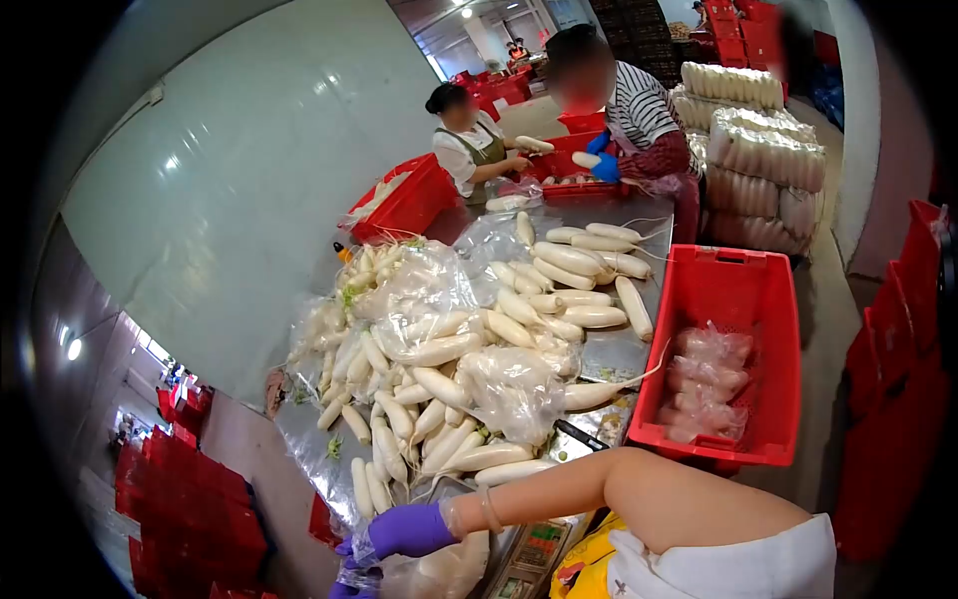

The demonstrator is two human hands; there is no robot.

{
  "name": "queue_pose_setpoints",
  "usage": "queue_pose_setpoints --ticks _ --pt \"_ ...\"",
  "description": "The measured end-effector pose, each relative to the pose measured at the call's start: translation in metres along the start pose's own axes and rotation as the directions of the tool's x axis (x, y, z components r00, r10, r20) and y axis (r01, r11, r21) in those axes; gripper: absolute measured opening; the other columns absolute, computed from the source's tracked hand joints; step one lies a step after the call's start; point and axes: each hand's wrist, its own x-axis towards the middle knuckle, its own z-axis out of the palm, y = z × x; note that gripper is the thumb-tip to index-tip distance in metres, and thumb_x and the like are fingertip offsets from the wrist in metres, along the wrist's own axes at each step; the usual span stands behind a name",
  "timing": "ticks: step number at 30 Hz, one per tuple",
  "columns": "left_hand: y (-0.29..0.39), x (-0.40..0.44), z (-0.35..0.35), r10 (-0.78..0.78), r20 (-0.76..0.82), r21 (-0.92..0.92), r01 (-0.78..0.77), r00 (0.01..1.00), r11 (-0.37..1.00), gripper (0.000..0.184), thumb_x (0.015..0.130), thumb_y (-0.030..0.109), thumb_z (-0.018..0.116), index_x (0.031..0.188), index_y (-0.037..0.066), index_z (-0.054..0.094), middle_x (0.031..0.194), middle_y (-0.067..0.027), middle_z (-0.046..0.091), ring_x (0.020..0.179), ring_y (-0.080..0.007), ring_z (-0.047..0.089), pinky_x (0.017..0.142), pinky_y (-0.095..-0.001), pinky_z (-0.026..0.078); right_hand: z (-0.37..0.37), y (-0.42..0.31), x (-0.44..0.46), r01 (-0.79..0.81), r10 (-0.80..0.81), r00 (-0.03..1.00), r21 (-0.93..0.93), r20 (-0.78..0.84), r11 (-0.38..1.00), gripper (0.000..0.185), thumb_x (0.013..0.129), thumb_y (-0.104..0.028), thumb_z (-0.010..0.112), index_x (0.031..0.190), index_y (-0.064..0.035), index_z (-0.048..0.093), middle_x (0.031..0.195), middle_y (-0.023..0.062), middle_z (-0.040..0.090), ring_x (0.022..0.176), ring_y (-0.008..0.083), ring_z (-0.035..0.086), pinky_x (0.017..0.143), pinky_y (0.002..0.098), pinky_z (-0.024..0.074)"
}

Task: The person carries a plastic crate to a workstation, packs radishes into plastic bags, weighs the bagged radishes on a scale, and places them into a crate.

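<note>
My right hand (407,530), in a purple glove, reaches across the near end of the metal table, its fingers closed on the edge of a clear plastic bag (434,574). Just below it, my left hand (356,583), also in purple, is mostly cut off by the bottom edge; its visible fingers are closed at the same plastic. Something pale shows inside the bag. Right beside it lies a scale with a display (539,549). White radishes (439,449) are heaped beyond my hands, with loose clear bags (514,389) on top. A black-handled tool (581,435) rests near the scale.
A red crate (783,359) with bagged radishes (709,384) stands on the right. Across the table (609,354), two people handle radishes at another red crate (564,150). Stacked radish packs (768,150) stand behind. Red crates (190,509) pile at lower left.
</note>
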Motion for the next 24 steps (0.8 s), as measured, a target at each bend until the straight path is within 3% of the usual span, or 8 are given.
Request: queue_pose_setpoints --ticks 5,11,13,17,18,19,21,24 --pt "0.0 0.003 -0.018 -0.033 -0.008 0.064 0.033 0.999 0.997 0.016 0.09 0.009 0.054 0.097 0.0 0.065 0.079 -0.0082 0.063 0.068 -0.0222 0.06 0.066 -0.0324 0.05 0.038 -0.012 0.026 -0.223 0.312 0.948 0.561 -0.067 0.797 0.004 0.083 -0.004 0.062 0.087 -0.0033 0.062 0.08 0.0082 0.06 0.079 0.0133 0.058 0.072 0.0309 0.0484" --pt "-0.01 0.012 -0.036 -0.103 -0.021 0.151 0.105 0.994 0.983 0.015 0.089 0.01 0.055 0.096 0.001 0.066 0.079 -0.0087 0.064 0.067 -0.0234 0.06 0.066 -0.0334 0.05 0.036 -0.009 0.037 -0.664 0.425 0.727 0.392 0.539 0.637 0.007 0.077 -0.003 0.062 0.081 0.0015 0.065 0.081 0.0095 0.067 0.078 0.0166 0.063 0.072 0.0319 0.0502" --pt "-0.021 0.021 -0.041 -0.134 -0.044 0.225 0.14 0.99 0.964 0.015 0.089 0.011 0.055 0.095 0.001 0.066 0.079 -0.0089 0.065 0.067 -0.0238 0.06 0.066 -0.0338 0.05 0.055 0.012 0.011 -0.515 0.572 0.815 0.574 0.097 0.637 0.014 0.077 -0.003 0.061 0.087 0.0026 0.068 0.082 0.011 0.069 0.076 0.0197 0.065 0.073 0.0334 0.0514" --pt "-0.05 0.043 -0.033 0.428 -0.272 0.725 -0.109 0.862 0.68 0.016 0.085 0.014 0.06 0.09 0.002 0.069 0.078 -0.0137 0.067 0.066 -0.0275 0.061 0.066 -0.0386 0.05 0.056 0.031 -0.031 -0.746 0.776 0.614 0.428 0.144 0.51 0.027 0.083 -0.021 0.062 0.099 -0.0007 0.068 0.091 0.0143 0.069 0.082 0.0202 0.065 0.076 0.0337 0.0502" --pt "-0.048 0.048 -0.029 0.649 -0.266 0.896 -0.064 0.713 0.438 0.016 0.081 0.014 0.062 0.081 0.0 0.069 0.075 -0.0194 0.067 0.068 -0.0312 0.063 0.067 -0.0426 0.05 0.059 0.032 -0.046 -0.535 0.534 0.84 0.312 0.097 0.785 0.025 0.086 -0.019 0.06 0.102 -0.0006 0.066 0.092 0.0134 0.068 0.084 0.0236 0.063 0.077 0.0348 0.0494" --pt "-0.08 0.063 -0.038 0.643 -0.262 0.894 -0.07 0.72 0.443 0.016 0.081 0.014 0.062 0.081 0.0 0.069 0.075 -0.0194 0.067 0.068 -0.0312 0.063 0.067 -0.0426 0.05 0.056 0.026 -0.06 -0.243 0.228 0.969 0.179 0.098 0.953 0.024 0.088 -0.017 0.058 0.104 -0.0006 0.064 0.093 0.0124 0.066 0.086 0.027 0.062 0.078 0.036 0.0487" --pt "-0.168 0.092 -0.071 0.467 -0.31 0.825 -0.01 0.828 0.565 0.017 0.081 0.016 0.061 0.082 0.001 0.07 0.076 -0.0188 0.067 0.07 -0.0346 0.063 0.067 -0.0449 0.05 0.049 -0.025 -0.074 -0.757 0.679 0.639 0.142 0.362 0.638 0.032 0.081 -0.03 0.063 0.098 -0.0025 0.064 0.087 0.0173 0.062 0.082 0.0281 0.06 0.079 0.0401 0.047" --pt "-0.234 0.089 -0.072 0.373 -0.262 0.896 0.08 0.89 0.436 0.02 0.08 0.017 0.059 0.088 0.003 0.07 0.081 -0.0169 0.069 0.07 -0.0345 0.063 0.067 -0.044 0.049 0.042 -0.016 -0.137 -0.671 0.617 0.635 -0.063 0.466 0.739 0.026 0.075 -0.029 0.064 0.084 -0.0052 0.063 0.078 0.0173 0.059 0.078 0.0329 0.058 0.074 0.044 0.0452"
